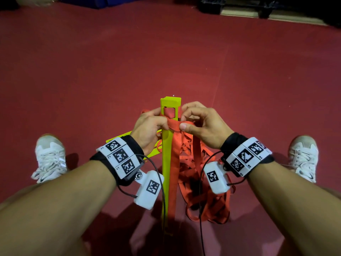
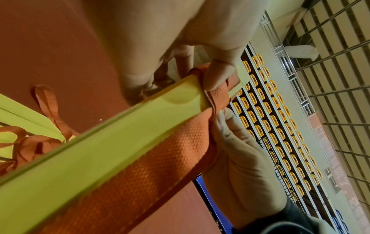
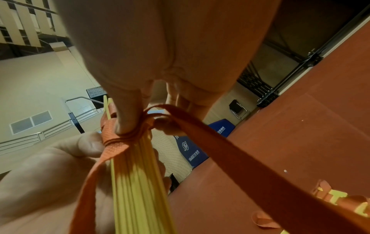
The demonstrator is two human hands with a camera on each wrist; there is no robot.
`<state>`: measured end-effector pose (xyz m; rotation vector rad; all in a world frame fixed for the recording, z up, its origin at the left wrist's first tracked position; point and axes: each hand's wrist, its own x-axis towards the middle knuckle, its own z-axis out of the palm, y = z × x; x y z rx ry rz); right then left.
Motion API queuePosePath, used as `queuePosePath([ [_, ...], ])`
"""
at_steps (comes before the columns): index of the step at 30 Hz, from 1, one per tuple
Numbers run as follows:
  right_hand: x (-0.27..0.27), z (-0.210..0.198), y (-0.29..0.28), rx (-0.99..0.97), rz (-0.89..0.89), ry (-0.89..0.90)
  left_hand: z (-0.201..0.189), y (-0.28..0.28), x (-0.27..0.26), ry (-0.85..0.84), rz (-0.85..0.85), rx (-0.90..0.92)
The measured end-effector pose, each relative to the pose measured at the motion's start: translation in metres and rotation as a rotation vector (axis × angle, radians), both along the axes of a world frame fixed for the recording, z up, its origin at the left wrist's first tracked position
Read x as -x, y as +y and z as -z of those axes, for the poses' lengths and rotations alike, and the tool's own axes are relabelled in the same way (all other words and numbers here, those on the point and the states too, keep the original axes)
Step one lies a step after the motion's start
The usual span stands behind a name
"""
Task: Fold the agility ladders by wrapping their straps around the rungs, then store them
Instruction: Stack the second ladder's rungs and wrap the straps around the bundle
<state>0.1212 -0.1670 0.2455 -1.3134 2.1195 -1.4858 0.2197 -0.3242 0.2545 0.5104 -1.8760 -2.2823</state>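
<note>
Head view: left hand (image 1: 149, 126) grips the upright stack of yellow rungs (image 1: 167, 163); right hand (image 1: 201, 124) pinches the orange strap (image 1: 174, 125) wound near its top.
If that pinch slackens, the wrap could loosen and snag the strap pile (image 1: 206, 191) on the floor (image 1: 166, 52).

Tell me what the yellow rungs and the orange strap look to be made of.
Yellow rungs: apparently rigid moulded plastic, smooth with a slight sheen; flat slats with a moulded dimple and slot. Orange strap: woven fabric webbing, likely nylon or polyester, matte; the weave texture shows, and it bunches where it wraps.

Two hands (image 1: 149, 126) (image 1: 201, 124); two white shoes (image 1: 49, 157) (image 1: 302, 157); one bundle of yellow rungs (image 1: 167, 163); rung count unclear
</note>
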Motion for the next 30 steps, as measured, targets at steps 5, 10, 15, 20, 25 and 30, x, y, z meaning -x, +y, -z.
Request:
queuePosePath([
  [5,0.001,0.005,0.0,0.019,0.011,-0.109,0.005,0.0,0.001,0.049,-0.029,0.067],
  [10,0.002,0.006,0.0,0.042,0.101,-0.147,0.012,-0.003,0.001,0.089,-0.093,0.11],
  [15,0.003,0.009,0.0,0.05,0.216,-0.158,0.016,-0.001,-0.004,0.142,-0.067,0.306],
  [20,0.0,0.011,-0.004,0.049,0.269,-0.101,0.023,0.001,-0.006,0.052,-0.11,0.641],
  [25,0.004,0.015,-0.005,0.036,0.314,-0.086,0.021,0.001,-0.005,0.033,-0.143,0.748],
  [30,0.008,0.016,-0.005,0.049,0.309,-0.113,0.019,0.0,-0.005,-0.031,-0.159,0.927],
])
